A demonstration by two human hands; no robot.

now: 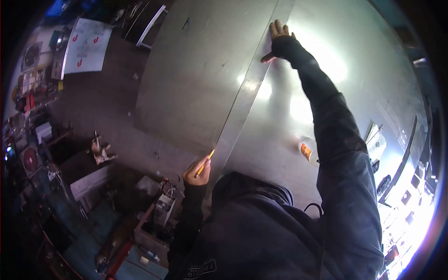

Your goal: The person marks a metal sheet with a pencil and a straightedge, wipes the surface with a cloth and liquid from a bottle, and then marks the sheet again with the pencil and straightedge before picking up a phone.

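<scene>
My left hand (197, 171) is closed round a yellow pencil (204, 163), whose tip points up at the near end of a long flat metal straightedge (240, 100). The straightedge runs slantwise over a large grey metal sheet (186, 79). Farther along it, my right hand (280, 41) lies palm down with fingers spread, pressing on the strip and the sheet beside it. To the right of the strip, close to my right arm, is a cup with an orange pattern (306, 150).
A white sheet with red print (88, 46) hangs at upper left. A small tan and white figure, perhaps an animal (99, 148), is on the dark floor. A boxy machine (163, 209) stands at lower left. Papers (374, 140) lie at right, near strong glare.
</scene>
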